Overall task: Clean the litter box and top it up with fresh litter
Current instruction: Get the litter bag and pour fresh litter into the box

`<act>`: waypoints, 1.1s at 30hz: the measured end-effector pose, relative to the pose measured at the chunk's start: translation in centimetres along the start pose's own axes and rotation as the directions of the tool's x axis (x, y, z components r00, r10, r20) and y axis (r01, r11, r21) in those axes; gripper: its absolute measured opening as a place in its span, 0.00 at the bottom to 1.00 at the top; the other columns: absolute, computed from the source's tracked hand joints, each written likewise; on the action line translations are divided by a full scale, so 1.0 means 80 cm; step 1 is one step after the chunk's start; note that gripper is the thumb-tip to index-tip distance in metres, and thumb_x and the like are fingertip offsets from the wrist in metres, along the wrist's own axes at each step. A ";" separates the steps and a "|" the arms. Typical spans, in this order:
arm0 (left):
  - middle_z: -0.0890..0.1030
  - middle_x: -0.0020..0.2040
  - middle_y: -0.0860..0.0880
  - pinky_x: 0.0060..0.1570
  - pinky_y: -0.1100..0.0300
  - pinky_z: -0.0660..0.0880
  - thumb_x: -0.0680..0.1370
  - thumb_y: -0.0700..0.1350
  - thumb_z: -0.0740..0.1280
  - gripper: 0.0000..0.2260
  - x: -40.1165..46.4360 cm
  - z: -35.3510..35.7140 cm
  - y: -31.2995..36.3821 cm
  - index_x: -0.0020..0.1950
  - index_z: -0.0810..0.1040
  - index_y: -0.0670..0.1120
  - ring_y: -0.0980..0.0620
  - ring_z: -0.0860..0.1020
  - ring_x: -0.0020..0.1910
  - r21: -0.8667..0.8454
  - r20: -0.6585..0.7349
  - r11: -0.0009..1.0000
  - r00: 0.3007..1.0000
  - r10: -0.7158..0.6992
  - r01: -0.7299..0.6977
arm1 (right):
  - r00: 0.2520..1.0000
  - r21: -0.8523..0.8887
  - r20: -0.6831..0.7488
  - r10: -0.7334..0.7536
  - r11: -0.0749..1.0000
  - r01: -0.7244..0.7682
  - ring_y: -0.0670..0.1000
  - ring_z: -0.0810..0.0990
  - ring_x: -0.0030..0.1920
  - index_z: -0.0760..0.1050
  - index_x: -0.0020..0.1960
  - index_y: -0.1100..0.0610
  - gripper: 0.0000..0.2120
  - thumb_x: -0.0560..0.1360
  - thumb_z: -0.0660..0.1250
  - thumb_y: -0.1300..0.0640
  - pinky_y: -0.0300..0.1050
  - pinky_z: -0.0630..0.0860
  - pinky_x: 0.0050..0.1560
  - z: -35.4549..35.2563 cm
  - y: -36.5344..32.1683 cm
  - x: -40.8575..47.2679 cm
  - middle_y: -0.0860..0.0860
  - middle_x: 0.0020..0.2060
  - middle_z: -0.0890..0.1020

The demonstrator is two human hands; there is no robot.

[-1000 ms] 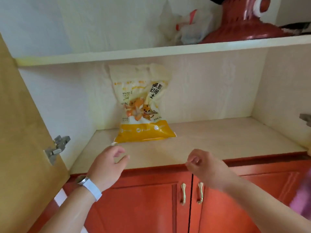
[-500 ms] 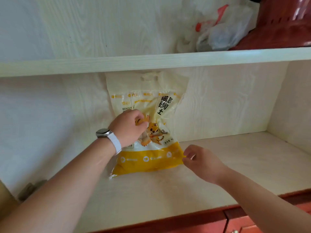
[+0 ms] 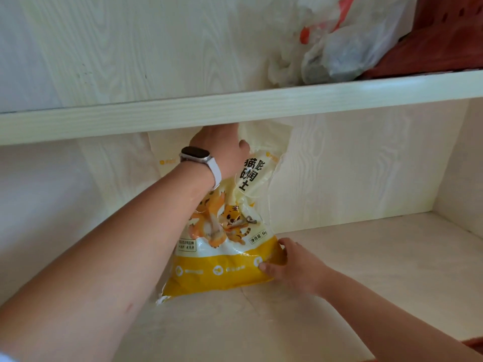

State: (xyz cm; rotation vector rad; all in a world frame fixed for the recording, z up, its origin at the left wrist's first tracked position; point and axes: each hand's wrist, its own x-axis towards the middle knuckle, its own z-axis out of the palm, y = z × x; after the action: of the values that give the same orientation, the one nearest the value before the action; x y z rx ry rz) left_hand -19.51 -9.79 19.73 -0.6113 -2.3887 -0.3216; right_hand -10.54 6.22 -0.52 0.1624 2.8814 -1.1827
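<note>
A white and yellow bag of cat litter (image 3: pixel 224 257), printed with cartoon tigers, stands upright on the lower cupboard shelf (image 3: pixel 366 270) against the back wall. My left hand (image 3: pixel 222 150), with a white watch on the wrist, grips the crumpled top of the bag just under the upper shelf edge; its fingers are partly hidden by that edge. My right hand (image 3: pixel 292 267) holds the bag's lower right yellow corner, thumb on the front. No litter box is in view.
The upper shelf board (image 3: pixel 235 111) runs across just above my left hand. On it lie crumpled plastic bags (image 3: pixel 339 45) and a dark red basket-like object (image 3: pixel 449 35) at the right. The cupboard's right side wall (image 3: pixel 470 158) bounds the lower shelf.
My left hand has risen from the bag's front to grip its top. My right hand has closed on the bag's lower right corner. The view has moved closer.
</note>
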 end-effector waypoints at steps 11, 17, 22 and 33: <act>0.72 0.65 0.45 0.44 0.53 0.70 0.82 0.55 0.55 0.18 0.003 0.024 -0.005 0.65 0.73 0.46 0.42 0.77 0.56 0.223 0.067 0.974 0.996 -0.059 0.043 | 0.980 0.280 0.124 -0.155 0.953 0.115 0.36 0.80 0.54 0.72 0.58 0.39 0.29 0.62 0.80 0.42 0.36 0.75 0.57 0.000 0.004 0.023 0.38 0.54 0.82; 0.73 0.44 0.48 0.33 0.57 0.62 0.84 0.53 0.51 0.14 -0.021 0.032 -0.003 0.44 0.70 0.48 0.46 0.73 0.40 0.213 0.108 0.977 0.994 -0.034 0.011 | 0.979 0.367 0.161 -0.128 0.928 0.061 0.41 0.83 0.50 0.81 0.56 0.45 0.28 0.57 0.82 0.43 0.44 0.78 0.59 0.002 0.004 0.036 0.40 0.48 0.85; 0.66 0.32 0.53 0.27 0.58 0.55 0.83 0.54 0.53 0.19 -0.055 0.038 0.003 0.33 0.60 0.51 0.49 0.67 0.32 0.088 0.066 0.996 0.998 -0.009 0.003 | 0.996 0.372 0.067 -0.065 0.927 0.035 0.40 0.83 0.46 0.81 0.50 0.46 0.21 0.60 0.81 0.44 0.38 0.78 0.50 0.009 0.001 0.029 0.42 0.44 0.85; 0.62 0.26 0.51 0.27 0.57 0.53 0.82 0.52 0.59 0.23 -0.100 -0.007 0.034 0.29 0.58 0.48 0.53 0.61 0.25 -0.132 -0.070 0.991 0.997 0.028 -0.037 | 0.988 0.397 -0.154 -0.015 0.914 0.076 0.42 0.82 0.46 0.79 0.48 0.45 0.16 0.64 0.78 0.44 0.43 0.79 0.51 0.042 -0.005 -0.019 0.42 0.43 0.84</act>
State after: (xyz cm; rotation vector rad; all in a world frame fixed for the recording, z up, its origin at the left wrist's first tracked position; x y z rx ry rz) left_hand -12.37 -10.40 15.24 -0.6891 -2.3032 -0.4832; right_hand -9.13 3.42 -2.52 0.1976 2.7284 -1.8384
